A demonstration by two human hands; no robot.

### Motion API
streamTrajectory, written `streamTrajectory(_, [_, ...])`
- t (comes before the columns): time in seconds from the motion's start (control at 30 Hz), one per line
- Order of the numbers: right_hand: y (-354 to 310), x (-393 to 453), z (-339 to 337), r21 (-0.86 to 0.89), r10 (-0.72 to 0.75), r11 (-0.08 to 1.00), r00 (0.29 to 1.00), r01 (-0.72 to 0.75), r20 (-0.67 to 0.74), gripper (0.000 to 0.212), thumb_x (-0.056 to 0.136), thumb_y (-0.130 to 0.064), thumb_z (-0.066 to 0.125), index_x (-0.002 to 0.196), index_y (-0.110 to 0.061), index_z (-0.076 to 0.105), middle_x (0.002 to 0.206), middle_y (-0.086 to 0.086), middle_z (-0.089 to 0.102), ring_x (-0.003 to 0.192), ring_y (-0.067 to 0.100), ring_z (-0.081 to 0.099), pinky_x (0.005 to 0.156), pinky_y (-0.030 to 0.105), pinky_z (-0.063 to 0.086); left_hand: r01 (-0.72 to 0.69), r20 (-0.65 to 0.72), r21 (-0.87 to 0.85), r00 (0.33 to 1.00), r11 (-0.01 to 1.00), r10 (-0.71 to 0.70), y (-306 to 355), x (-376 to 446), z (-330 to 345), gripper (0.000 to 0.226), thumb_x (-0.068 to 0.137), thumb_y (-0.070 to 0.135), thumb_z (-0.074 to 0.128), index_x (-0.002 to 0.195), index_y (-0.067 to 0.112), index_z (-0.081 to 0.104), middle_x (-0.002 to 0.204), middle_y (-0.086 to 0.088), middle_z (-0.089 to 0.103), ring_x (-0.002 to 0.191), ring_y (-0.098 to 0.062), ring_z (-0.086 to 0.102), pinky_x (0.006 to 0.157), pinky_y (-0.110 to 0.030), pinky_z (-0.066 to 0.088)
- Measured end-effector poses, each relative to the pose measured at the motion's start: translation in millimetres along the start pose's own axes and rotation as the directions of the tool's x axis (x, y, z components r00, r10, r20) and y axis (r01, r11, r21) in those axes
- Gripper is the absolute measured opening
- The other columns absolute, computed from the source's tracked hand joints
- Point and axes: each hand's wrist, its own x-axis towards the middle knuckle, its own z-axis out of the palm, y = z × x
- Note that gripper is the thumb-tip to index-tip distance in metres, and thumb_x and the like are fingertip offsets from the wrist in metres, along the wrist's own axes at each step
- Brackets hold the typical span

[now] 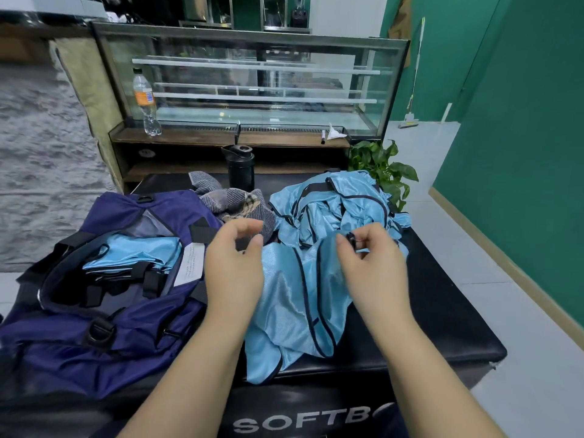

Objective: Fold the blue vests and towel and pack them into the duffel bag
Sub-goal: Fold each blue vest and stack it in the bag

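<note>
A navy duffel bag (104, 314) lies open at the left of the black padded box (442, 311), with a folded light-blue vest (139, 254) inside it. One light-blue vest with dark trim (294, 311) is spread in front of me. A crumpled heap of more blue vests (335, 203) sits behind it. The grey striped towel (227, 197) lies bunched between bag and heap. My left hand (235, 263) hovers over the near vest's left edge, fingers apart and curled. My right hand (369, 263) pinches the dark trim at that vest's upper edge.
A black shaker bottle (240, 167) stands behind the towel. A glass display case (252, 80) with a plastic bottle (144, 102) on its ledge is beyond. A potted plant (385, 169) sits at the right rear, next to a green wall and tiled floor.
</note>
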Motion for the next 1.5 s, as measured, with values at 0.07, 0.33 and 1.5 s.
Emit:
streamTrajectory(0.07, [-4, -8, 15, -0.001, -0.005, 1.000, 0.995, 0.005, 0.100, 0.023, 0.090, -0.025, 0.062, 0.074, -0.025, 0.046, 0.072, -0.012, 0.053, 0.061, -0.006, 0.050, 0.055, 0.010, 0.038, 0.004, 0.034, -0.031, 0.999, 1.000, -0.003, 1, -6, 8, 0.033, 0.090, 0.002, 0.057, 0.084, 0.035, 0.059, 0.090, 0.017, 0.064, 0.086, 0.009, 0.057, 0.072, -0.002, 0.038])
streamTrajectory(0.33, [-1, -23, 40, 0.021, -0.034, 0.999, 0.972, 0.030, 0.234, 0.013, 0.088, -0.029, 0.066, 0.090, -0.025, 0.054, 0.079, -0.017, 0.055, 0.067, 0.000, 0.048, 0.061, 0.010, 0.038, 0.093, 0.141, -0.223, 0.988, 0.970, -0.063, 5, -21, 17, 0.025, 0.093, 0.005, 0.054, 0.093, 0.029, 0.056, 0.099, 0.010, 0.062, 0.091, 0.005, 0.063, 0.080, -0.012, 0.046])
streamTrajectory(1.5, [5, -7, 11, 0.355, 0.038, 0.895, 0.838, -0.271, 0.544, 0.024, 0.099, -0.012, 0.047, 0.094, -0.020, 0.069, 0.056, -0.017, 0.058, 0.053, -0.002, 0.049, 0.059, 0.016, 0.038, -0.536, 0.369, 0.076, 0.798, 0.841, 0.476, -9, -9, 4, 0.010, 0.087, 0.027, 0.052, 0.085, 0.018, 0.056, 0.086, 0.016, 0.048, 0.079, 0.004, 0.046, 0.071, -0.009, 0.033])
